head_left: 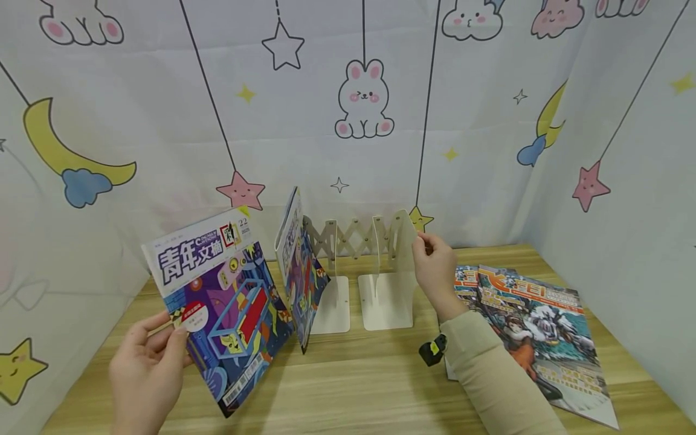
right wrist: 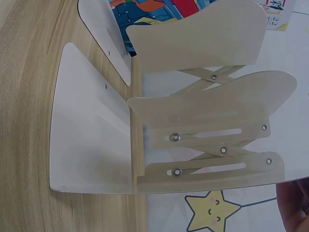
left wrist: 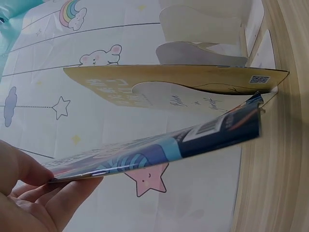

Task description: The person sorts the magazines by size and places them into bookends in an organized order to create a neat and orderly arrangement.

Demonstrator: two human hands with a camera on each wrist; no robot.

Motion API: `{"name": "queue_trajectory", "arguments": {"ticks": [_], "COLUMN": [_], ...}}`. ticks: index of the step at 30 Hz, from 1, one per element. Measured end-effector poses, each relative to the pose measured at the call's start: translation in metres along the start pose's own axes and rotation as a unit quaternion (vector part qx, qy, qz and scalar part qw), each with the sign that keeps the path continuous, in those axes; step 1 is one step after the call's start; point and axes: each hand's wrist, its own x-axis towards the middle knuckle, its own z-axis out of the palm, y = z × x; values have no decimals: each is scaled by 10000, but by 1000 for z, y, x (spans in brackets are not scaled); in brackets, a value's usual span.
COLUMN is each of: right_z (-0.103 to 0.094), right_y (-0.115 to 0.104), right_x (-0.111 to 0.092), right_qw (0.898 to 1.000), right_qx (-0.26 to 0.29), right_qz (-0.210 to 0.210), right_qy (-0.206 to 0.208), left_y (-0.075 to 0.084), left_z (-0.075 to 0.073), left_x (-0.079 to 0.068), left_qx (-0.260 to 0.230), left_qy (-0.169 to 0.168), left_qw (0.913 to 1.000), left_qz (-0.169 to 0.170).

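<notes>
My left hand (head_left: 147, 368) pinches a magazine (head_left: 239, 326) by its left edge, thumb on the front cover. It is tilted above the wood table, its colourful cover turned to me. Right behind it, a second magazine with like cover (head_left: 300, 266) stands upright at the left end of a cream metal expanding bookend rack (head_left: 386, 308). In the left wrist view that standing magazine shows a yellow back cover (left wrist: 203, 77). At the rack's right end my right hand (head_left: 437, 266) pinches the upper edge of the end panel; in the right wrist view only some fingers (right wrist: 293, 200) show.
Right of the rack, several magazines (head_left: 554, 344) lie overlapped on the table (head_left: 370, 386), partly behind my right forearm. Crossed metal slats (head_left: 356, 235) join the rack's panels. A patterned cloth (head_left: 304, 121) hangs behind the table and along its sides.
</notes>
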Motion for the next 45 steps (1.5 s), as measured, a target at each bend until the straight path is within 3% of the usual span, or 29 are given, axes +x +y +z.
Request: {"name": "queue_trajectory", "arguments": {"ticks": [25, 34, 39, 45], "right_z": [1, 0, 0, 0], "right_y": [1, 1, 2, 1], "right_x": [0, 0, 0, 0], "right_qw": [10000, 10000, 10000, 10000], "right_qx": [-52, 7, 0, -8], "right_qz": [5, 3, -19, -22], "right_qy": [7, -21, -37, -41], "left_y": [20, 24, 29, 31], "left_z": [-12, -16, -19, -24], "left_x": [-15, -20, -24, -27], "left_qx": [4, -388, -104, -577], "left_qy": [206, 405, 468, 514], "left_qw": [9998, 9981, 9988, 9968], "left_qz": [50, 253, 127, -228]}}
